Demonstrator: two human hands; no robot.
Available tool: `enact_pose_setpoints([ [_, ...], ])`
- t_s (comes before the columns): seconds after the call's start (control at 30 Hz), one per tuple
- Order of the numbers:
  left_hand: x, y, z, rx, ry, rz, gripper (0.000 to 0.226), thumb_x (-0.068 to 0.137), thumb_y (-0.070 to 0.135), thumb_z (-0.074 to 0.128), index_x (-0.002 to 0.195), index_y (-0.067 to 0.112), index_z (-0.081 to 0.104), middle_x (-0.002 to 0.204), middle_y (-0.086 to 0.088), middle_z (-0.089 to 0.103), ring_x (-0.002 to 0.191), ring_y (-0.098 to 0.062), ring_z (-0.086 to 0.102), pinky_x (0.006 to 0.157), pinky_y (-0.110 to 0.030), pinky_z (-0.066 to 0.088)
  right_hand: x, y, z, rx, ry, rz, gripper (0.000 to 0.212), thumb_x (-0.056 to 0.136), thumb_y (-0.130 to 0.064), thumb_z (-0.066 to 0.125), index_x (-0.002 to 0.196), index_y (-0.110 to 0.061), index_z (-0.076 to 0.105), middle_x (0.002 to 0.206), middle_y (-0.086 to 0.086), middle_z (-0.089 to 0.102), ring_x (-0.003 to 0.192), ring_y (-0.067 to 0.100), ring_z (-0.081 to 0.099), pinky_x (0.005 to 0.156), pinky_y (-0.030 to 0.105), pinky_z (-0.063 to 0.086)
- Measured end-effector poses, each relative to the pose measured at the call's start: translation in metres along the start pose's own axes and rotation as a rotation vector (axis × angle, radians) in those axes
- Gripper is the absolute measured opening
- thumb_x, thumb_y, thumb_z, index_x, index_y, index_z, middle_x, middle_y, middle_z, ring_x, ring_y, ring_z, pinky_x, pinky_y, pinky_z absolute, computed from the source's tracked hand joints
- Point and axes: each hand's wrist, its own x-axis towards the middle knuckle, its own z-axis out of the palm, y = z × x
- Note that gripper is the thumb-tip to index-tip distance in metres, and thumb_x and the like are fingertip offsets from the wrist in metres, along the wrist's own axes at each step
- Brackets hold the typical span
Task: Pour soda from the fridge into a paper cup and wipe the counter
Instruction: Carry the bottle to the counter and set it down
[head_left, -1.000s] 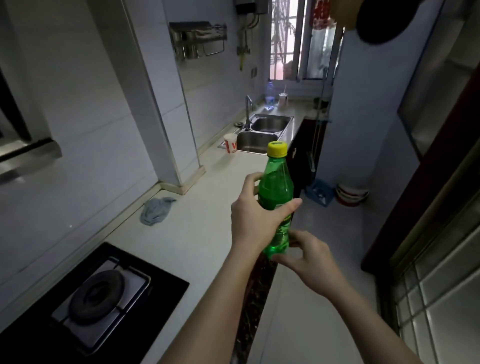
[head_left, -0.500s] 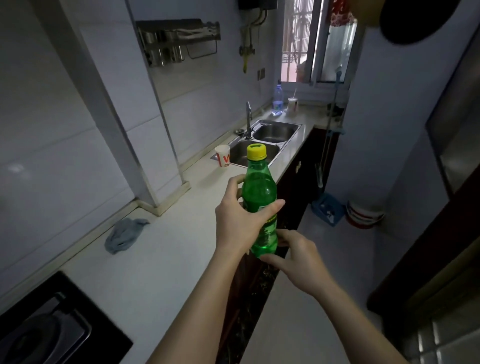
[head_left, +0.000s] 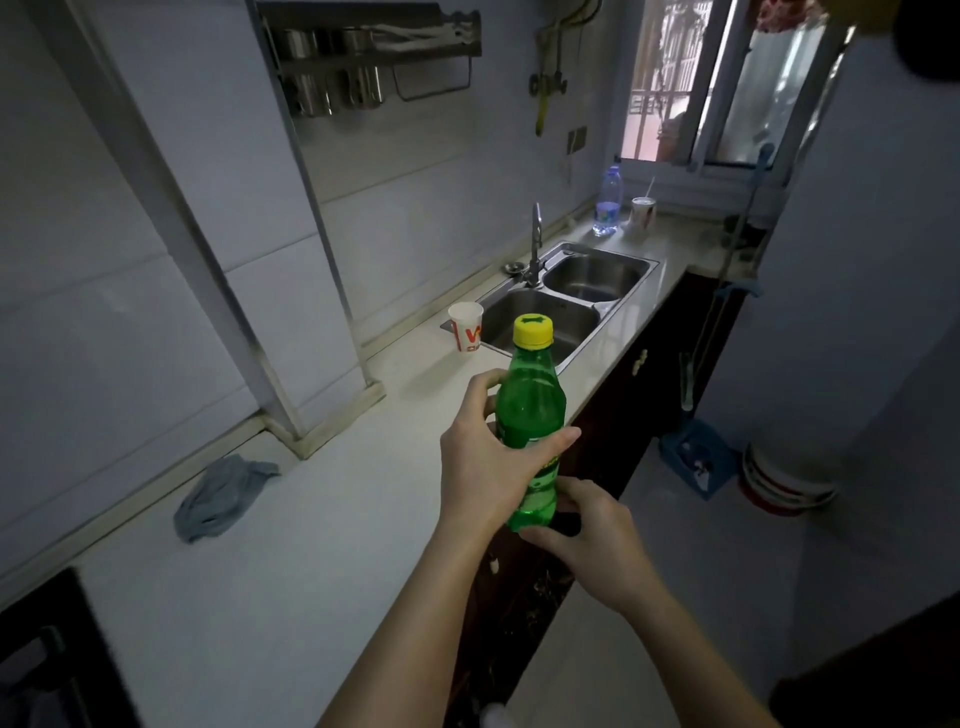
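Holding green soda bottle (head_left: 530, 415) upright in the air over the worktop's (head_left: 291, 571) front edge, yellow cap (head_left: 533, 330) on. Left hand (head_left: 485, 470) wraps the bottle's middle, fingers and thumb curled round it. Right hand (head_left: 589, 535) grips the base from below, fingertips curled on it. Hob (head_left: 47, 660) at near left corner. Grey rag (head_left: 221, 496) crumpled against the back edge, by the wall column. Paper cup (head_left: 466, 327) upright farther along, just beside the sink's (head_left: 566, 306) near left corner. Water bottle (head_left: 608, 202) and a cup with straw (head_left: 643, 212) at the far end under the window.
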Motion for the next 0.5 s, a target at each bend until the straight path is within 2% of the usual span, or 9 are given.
enact_pose_setpoints([
  [0.1,0.044,-0.015,0.005,-0.021,0.031,0.005,0.067,0.062,0.042,0.093,0.115,0.046,0.052,0.103,0.025,0.066,0.094,0.013,0.062,0.079,-0.011,0.052,0.051,0.01,0.005,-0.023,-0.03,-0.025,0.052,0.077,-0.045,0.078,0.124,-0.031,0.061,0.113,-0.015,0.062,0.105,-0.005,0.056,0.083,0.013,0.044],
  [0.27,0.118,-0.04,0.007,-0.047,0.097,-0.018,0.069,0.063,0.041,0.093,0.12,0.04,0.054,0.105,0.023,0.066,0.097,0.009,0.062,0.082,-0.017,0.053,0.138,0.021,0.014,-0.069,-0.074,-0.058,0.056,0.077,-0.043,0.079,0.127,-0.024,0.06,0.114,-0.009,0.063,0.105,0.001,0.057,0.088,0.024,0.05],
  [0.37,0.155,-0.055,0.005,-0.049,0.146,-0.044,0.072,0.063,0.039,0.093,0.123,0.038,0.054,0.112,0.015,0.068,0.102,-0.001,0.063,0.086,-0.022,0.055,0.183,0.021,0.023,-0.103,-0.112,-0.084,0.054,0.076,-0.041,0.08,0.123,-0.022,0.061,0.111,-0.009,0.063,0.102,0.003,0.058,0.086,0.023,0.049],
  [0.5,0.192,-0.075,0.0,-0.038,0.203,-0.069,0.071,0.065,0.039,0.092,0.124,0.037,0.053,0.118,0.013,0.068,0.107,-0.007,0.063,0.087,-0.02,0.054,0.234,0.024,0.04,-0.105,-0.163,-0.119,0.053,0.074,-0.038,0.083,0.12,-0.02,0.062,0.107,-0.008,0.064,0.098,0.005,0.058,0.084,0.022,0.049],
])
